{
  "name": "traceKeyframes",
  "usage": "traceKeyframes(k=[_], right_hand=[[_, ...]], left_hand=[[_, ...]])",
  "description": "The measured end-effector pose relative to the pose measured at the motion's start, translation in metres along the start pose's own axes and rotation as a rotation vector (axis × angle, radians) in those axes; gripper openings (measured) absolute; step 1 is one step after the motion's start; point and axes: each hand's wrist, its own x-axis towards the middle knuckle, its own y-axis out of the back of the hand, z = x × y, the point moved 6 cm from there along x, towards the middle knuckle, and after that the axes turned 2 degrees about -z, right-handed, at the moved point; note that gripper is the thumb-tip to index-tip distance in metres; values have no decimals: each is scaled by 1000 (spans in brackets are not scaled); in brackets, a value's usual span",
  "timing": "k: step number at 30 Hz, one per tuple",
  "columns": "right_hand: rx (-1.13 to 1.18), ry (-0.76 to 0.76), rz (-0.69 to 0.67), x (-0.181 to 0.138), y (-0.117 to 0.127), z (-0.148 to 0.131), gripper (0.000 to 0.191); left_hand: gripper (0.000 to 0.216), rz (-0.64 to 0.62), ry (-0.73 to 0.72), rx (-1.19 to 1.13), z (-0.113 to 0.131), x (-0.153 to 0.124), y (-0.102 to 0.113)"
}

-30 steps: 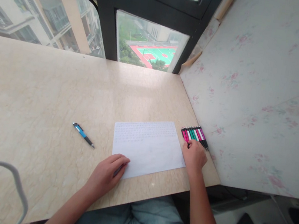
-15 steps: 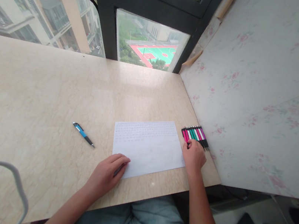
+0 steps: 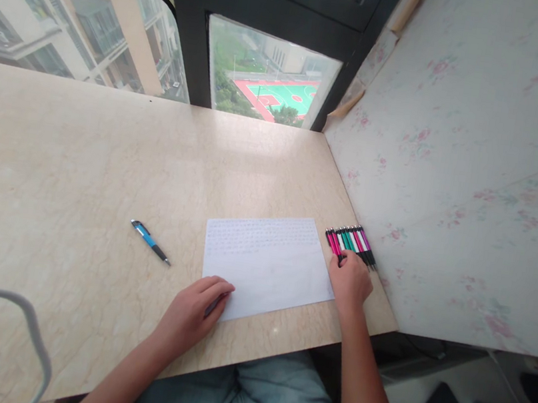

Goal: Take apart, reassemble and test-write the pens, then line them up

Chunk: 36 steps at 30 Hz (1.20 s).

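Note:
My right hand (image 3: 350,282) is closed at the lower ends of a row of pens (image 3: 351,239), its fingers pinched on the black grip of a pink pen (image 3: 333,241) at the row's left side. The pens lie side by side, with pink, white, green and purple barrels. Over the lower left corner of a sheet of paper (image 3: 269,269) rests my left hand (image 3: 197,305), its fingers curled around a slim dark thing that is mostly hidden. Lines of handwriting cover the sheet's upper part.
A blue pen (image 3: 150,242) with a black grip lies left of the paper. A grey curved bar (image 3: 31,321) rises at the lower left. The flowered wall (image 3: 453,188) bounds the table (image 3: 103,163) on the right, and windows stand behind it.
The pens at the left end of the row have shifted very slightly left at their tops. My right hand has edged slightly right. My left hand and the paper look unmoved.

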Motion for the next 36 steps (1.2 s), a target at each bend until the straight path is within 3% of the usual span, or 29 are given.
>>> traceKeyframes(k=[29,36], right_hand=[[7,-19,16,2,-2,1,25],[43,15,75,3,-3,-1,19]], left_hand=[[15,-24,7,-6,-5,-3,-4],[16,-19,5,-9,-4,-2,-3]])
